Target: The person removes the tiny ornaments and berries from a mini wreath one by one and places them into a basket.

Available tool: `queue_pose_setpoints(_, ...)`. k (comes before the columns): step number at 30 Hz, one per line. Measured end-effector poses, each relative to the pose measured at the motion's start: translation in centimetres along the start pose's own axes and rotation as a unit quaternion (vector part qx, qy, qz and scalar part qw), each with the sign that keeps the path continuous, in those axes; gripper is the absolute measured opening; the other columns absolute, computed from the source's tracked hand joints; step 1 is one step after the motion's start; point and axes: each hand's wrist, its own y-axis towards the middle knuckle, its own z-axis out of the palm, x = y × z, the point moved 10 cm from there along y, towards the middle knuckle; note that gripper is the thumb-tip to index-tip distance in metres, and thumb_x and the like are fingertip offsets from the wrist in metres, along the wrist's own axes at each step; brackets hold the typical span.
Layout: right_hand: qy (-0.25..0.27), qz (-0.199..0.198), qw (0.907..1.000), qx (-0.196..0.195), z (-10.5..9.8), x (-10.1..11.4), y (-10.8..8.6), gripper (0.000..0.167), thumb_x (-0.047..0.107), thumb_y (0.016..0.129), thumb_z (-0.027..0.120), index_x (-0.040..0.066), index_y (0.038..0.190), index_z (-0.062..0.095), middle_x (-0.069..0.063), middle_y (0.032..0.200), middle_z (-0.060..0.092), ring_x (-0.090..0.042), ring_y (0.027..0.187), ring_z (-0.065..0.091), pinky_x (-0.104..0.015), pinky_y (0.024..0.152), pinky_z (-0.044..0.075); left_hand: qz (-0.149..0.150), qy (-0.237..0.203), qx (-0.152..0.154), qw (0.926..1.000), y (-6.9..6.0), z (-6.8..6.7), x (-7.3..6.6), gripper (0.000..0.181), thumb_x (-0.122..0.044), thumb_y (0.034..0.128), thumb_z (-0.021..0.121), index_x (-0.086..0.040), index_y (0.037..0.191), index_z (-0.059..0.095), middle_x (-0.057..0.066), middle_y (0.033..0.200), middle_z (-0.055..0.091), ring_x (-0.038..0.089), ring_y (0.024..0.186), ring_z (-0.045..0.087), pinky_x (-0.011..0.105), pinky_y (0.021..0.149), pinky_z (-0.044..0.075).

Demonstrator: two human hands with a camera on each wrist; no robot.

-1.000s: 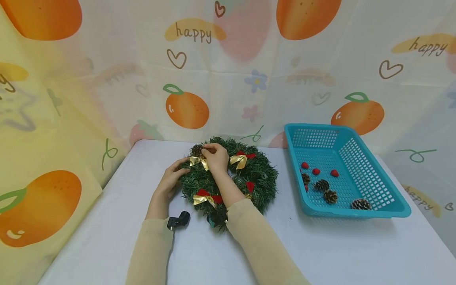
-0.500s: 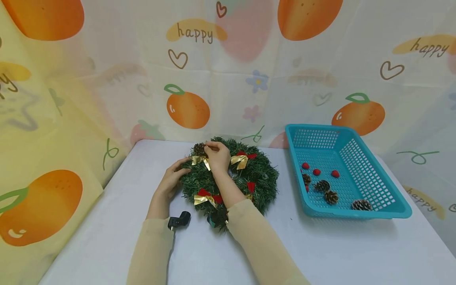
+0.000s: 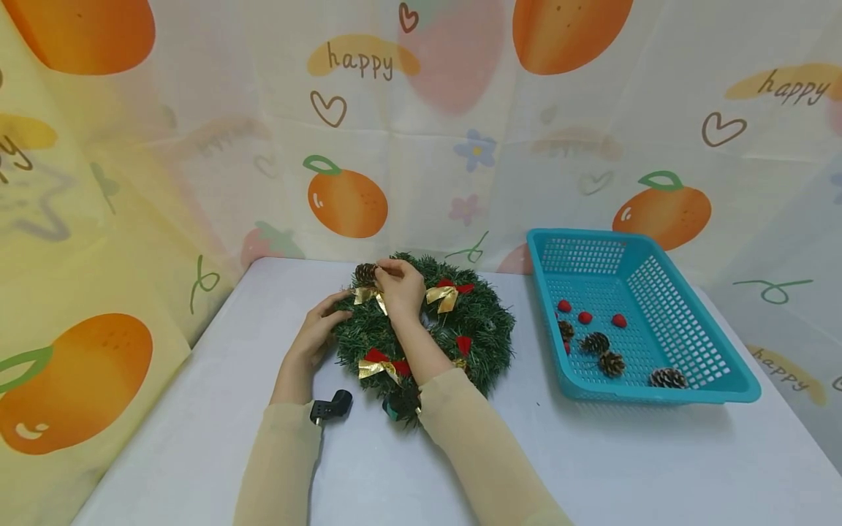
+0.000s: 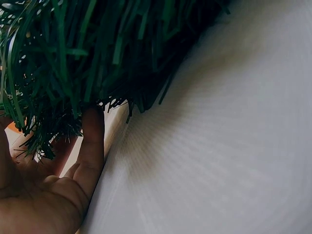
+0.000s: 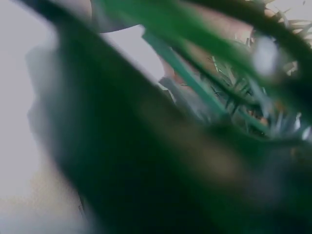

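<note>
A green wreath [image 3: 488, 330] with gold and red bows [image 3: 442, 294] lies on the white table. At its upper left, my right hand [image 3: 403, 292] pinches a brown pine cone [image 3: 365, 274] just above a gold bow [image 3: 370, 295]. My left hand [image 3: 313, 333] holds the wreath's left edge; in the left wrist view its fingers [image 4: 91, 141] reach around and under the green needles [image 4: 92, 58]. Blurred needles [image 5: 126, 146] fill most of the right wrist view, hiding the right fingertips and the cone there.
To the right stands a blue plastic basket [image 3: 658, 397] holding several pine cones [image 3: 611, 364] and several small red pieces [image 3: 585, 318]. A black wrist device [image 3: 332, 406] sits at the left cuff. A printed cloth [image 3: 421, 183] hangs behind the table.
The pine cone has tilted slightly in my right fingers, which shifted a little over the wreath's upper left. My left hand has kept its place on the edge.
</note>
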Motion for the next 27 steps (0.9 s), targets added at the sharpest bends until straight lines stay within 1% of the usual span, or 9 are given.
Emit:
queue_pose_setpoints(3, 0.036, 0.009, 0.9992, 0.013, 0.3, 0.0, 0.0, 0.019, 0.01, 0.093, 0.068, 0.004, 0.11, 0.072, -0.014, 0.11, 0.069, -0.022, 0.098, 0.071, -0.024, 0.082, 0.061, -0.004, -0.003, -0.002, 1.0, 0.1, 0.0, 0.1, 0.058, -0.011, 0.0959, 0.055, -0.011, 0.151, 0.039, 0.011, 0.166, 0.023, 0.037, 0.154, 0.016, 0.068, 0.121, 0.009)
queue_pose_setpoints(6, 0.074, 0.014, 0.9969, 0.023, 0.5, 0.3, 0.0, 0.023, 0.008, 0.094, 0.065, 0.0, 0.115, 0.069, -0.016, 0.114, 0.066, -0.026, 0.106, 0.07, -0.025, 0.087, 0.06, -0.008, 0.002, -0.003, 1.0, 0.1, -0.1, 0.1, 0.058, -0.012, 0.0961, 0.055, -0.012, 0.152, 0.038, 0.011, 0.167, 0.02, 0.038, 0.155, 0.011, 0.071, 0.12, 0.005)
queue_pose_setpoints(9, 0.102, 0.016, 0.9944, 0.022, 0.4, 0.6, 0.1, 0.022, 0.006, 0.094, 0.064, 0.0, 0.115, 0.069, -0.016, 0.116, 0.065, -0.027, 0.109, 0.069, -0.025, 0.089, 0.059, -0.008, 0.008, -0.003, 0.9999, 0.0, -0.2, 0.1, 0.058, -0.013, 0.0968, 0.055, -0.012, 0.152, 0.038, 0.01, 0.167, 0.019, 0.039, 0.155, 0.009, 0.072, 0.12, 0.004)
queue_pose_setpoints(15, 0.133, 0.022, 0.9907, 0.019, -0.1, 1.0, 0.0, 0.024, 0.005, 0.094, 0.064, -0.001, 0.117, 0.069, -0.017, 0.119, 0.063, -0.027, 0.113, 0.067, -0.024, 0.089, 0.059, -0.007, 0.017, -0.003, 0.9998, 0.0, -0.1, 0.3, 0.058, -0.014, 0.0971, 0.055, -0.013, 0.152, 0.038, 0.011, 0.167, 0.017, 0.039, 0.155, 0.007, 0.072, 0.119, 0.004)
queue_pose_setpoints(20, 0.162, 0.017, 0.9864, 0.017, -0.8, 1.9, 0.0, 0.024, 0.003, 0.094, 0.063, -0.003, 0.117, 0.068, -0.016, 0.118, 0.063, -0.026, 0.111, 0.068, -0.025, 0.09, 0.059, -0.007, 0.023, -0.006, 0.9997, 0.1, -0.1, 0.3, 0.057, -0.015, 0.0973, 0.056, -0.014, 0.152, 0.039, 0.011, 0.167, 0.017, 0.039, 0.155, 0.007, 0.071, 0.12, 0.004)
queue_pose_setpoints(27, 0.186, 0.004, 0.9824, 0.012, -1.9, 3.6, -0.5, 0.023, 0.002, 0.092, 0.066, -0.004, 0.114, 0.069, -0.009, 0.109, 0.065, -0.015, 0.097, 0.069, -0.026, 0.089, 0.059, -0.001, 0.027, -0.009, 0.9996, 0.1, -0.1, 0.2, 0.056, -0.014, 0.0975, 0.056, -0.015, 0.152, 0.04, 0.011, 0.167, 0.018, 0.04, 0.155, 0.008, 0.07, 0.121, 0.003)
